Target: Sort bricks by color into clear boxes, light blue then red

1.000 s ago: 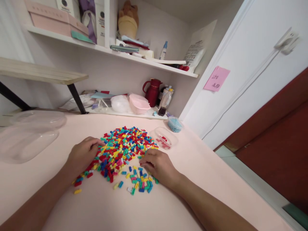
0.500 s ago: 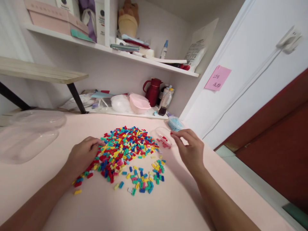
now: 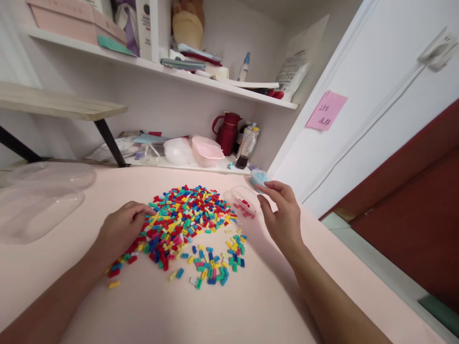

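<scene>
A large heap of small red, blue, green and yellow plastic building bricks [image 3: 195,208] lies on the pink table [image 3: 143,315]. My left hand [image 3: 124,227] rests at the heap's left edge, its fingers curled in and one fingertip against the bricks. Whatever its fingers may hold is hidden. Beyond the heap's right side, my right hand [image 3: 283,217] hovers beside a small clear container [image 3: 234,191], thumb and forefinger apart with nothing between them. Several red bricks [image 3: 245,204] lie in that container. Closer to me is a loose scatter of mixed bricks [image 3: 210,267].
A round tub of light blue pieces [image 3: 258,178] stands behind my right hand. Clear plastic containers [image 3: 46,205] sit at the left. Along the back are a pink box [image 3: 208,149], a dark red jug [image 3: 227,134] and bottles [image 3: 247,145]. A wooden stand [image 3: 64,102] rises at left.
My right hand moved from the heap's right side to the clear container, carrying a small red brick, and its fingers have since parted. The left hand stays put. The view has tilted slightly.
</scene>
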`<state>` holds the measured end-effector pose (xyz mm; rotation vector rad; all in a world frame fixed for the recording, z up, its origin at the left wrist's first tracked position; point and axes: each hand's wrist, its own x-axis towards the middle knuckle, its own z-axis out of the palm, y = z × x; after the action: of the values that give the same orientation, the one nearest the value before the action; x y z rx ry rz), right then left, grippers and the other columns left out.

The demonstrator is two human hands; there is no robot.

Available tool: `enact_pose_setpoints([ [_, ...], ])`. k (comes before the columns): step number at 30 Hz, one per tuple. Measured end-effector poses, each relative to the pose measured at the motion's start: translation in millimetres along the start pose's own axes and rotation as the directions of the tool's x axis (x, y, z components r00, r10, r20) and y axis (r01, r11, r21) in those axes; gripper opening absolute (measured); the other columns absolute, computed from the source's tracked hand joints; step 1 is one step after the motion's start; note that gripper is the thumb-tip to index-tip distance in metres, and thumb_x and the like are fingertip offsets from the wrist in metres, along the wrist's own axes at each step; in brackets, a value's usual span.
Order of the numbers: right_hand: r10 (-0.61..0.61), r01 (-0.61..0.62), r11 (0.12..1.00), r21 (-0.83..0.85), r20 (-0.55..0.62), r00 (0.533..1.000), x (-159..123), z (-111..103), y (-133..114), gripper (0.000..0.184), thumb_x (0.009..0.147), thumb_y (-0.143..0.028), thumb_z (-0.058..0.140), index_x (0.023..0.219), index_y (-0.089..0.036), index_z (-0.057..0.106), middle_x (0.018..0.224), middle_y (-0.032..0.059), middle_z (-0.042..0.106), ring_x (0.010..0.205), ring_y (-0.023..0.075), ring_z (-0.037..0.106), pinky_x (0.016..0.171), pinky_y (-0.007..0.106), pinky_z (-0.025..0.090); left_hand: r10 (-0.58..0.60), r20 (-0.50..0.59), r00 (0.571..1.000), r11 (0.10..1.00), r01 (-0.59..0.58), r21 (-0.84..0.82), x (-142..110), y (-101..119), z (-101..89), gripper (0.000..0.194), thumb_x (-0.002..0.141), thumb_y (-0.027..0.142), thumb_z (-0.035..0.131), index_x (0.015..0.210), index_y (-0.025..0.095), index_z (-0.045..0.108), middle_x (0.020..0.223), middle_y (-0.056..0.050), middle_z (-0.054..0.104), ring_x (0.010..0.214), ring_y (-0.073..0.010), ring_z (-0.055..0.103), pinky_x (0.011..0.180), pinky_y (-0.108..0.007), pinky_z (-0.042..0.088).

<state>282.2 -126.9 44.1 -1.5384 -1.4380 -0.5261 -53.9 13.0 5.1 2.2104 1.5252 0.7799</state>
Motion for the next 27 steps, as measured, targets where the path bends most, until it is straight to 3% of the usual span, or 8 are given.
enact_pose_setpoints([
  [5, -0.132, 0.107, 0.975, 0.196, 0.119, 0.984, -10, -6, -37, 0.029, 0.093, -0.019, 0.052, 0.116, -0.031, 0.067, 0.114, 0.0091, 0.058, 0.107, 0.0245, 0.058, 0.081, 0.041, 0.054, -0.009, 0.01, 1.0, 1.0, 0.009, 0.008, -1, 0, -0.2, 0.033, 0.079, 0.031, 0.039, 0.085, 0.028, 0.072, 0.105, 0.001, 0.071, 0.096, -0.0207, 0.065, 0.085, -0.032, 0.048],
  [11, -0.349, 0.226, 0.887, 0.404, 0.265, 0.899, -23, 0, -68, 0.035, 0.092, -0.011, 0.052, 0.119, -0.03, 0.065, 0.108, 0.0066, 0.063, 0.1, 0.0213, 0.06, 0.088, 0.041, 0.05, -0.008, 0.003, 1.0, 1.0, 0.008, 0.01, 1, 0, 1.6, 0.032, 0.076, 0.03, 0.04, 0.083, 0.028, 0.072, 0.104, 0.001, 0.071, 0.095, -0.0204, 0.065, 0.085, -0.031, 0.047],
  [22, -0.296, 0.076, 0.912, 0.403, 0.517, 0.803, -44, 30, -57, 0.031, 0.09, -0.018, 0.057, 0.118, -0.026, 0.066, 0.109, 0.0083, 0.063, 0.099, 0.0224, 0.058, 0.087, 0.04, 0.049, 0.003, -0.026, 1.0, 0.999, -0.004, -0.048, 0, 0, 2.7, 0.033, 0.076, 0.031, 0.041, 0.08, 0.028, 0.073, 0.1, 0.0, 0.072, 0.096, -0.0204, 0.065, 0.087, -0.03, 0.047],
  [27, -0.32, 0.088, 0.905, 0.416, 0.529, 0.786, -44, 36, -55, 0.028, 0.091, -0.018, 0.055, 0.114, -0.027, 0.068, 0.108, 0.0074, 0.064, 0.096, 0.022, 0.058, 0.086, 0.04, 0.048, -0.088, -0.038, 0.995, 0.963, 0.075, -0.261, -4, 5, -1.1, 0.032, 0.074, 0.026, 0.043, 0.078, 0.026, 0.074, 0.093, 0.0, 0.074, 0.091, -0.0191, 0.065, 0.085, -0.029, 0.048],
])
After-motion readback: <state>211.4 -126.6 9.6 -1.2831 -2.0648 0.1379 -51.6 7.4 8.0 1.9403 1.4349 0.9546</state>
